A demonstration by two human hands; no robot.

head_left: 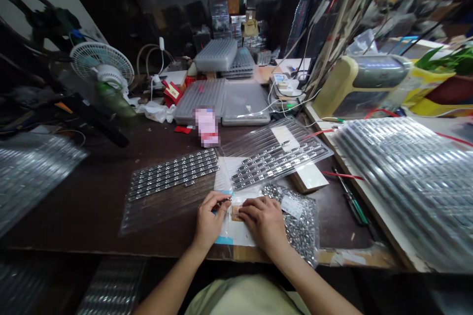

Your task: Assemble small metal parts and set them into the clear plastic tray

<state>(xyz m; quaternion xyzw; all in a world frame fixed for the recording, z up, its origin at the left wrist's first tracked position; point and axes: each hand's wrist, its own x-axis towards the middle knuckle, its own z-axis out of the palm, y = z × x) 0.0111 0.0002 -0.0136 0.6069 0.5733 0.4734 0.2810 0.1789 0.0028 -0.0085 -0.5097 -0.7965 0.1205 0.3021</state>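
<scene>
My left hand (210, 217) is closed in a pinch on a small dark metal part, mostly hidden by the fingers. Close beside it, my right hand (265, 219) has its fingertips pressed together over a small brown piece (235, 213) on a white sheet (238, 233); what they hold, if anything, is hidden. To the left lies a clear ribbed tray (155, 214) with rows of shiny metal parts (175, 172). Another ribbed tray (254, 142) with similar parts (277, 163) rests beyond my right hand. A clear bag of small metal pieces (301, 229) lies partly under that hand.
Stacked ribbed trays stand on the right (410, 182) and far left (33, 167). A screwdriver (354, 204) lies along the right-hand ledge. A white box (308, 177) props the far tray. Further back are a fan (103, 66), a pink pixelated item (207, 127) and plastic cases (246, 101).
</scene>
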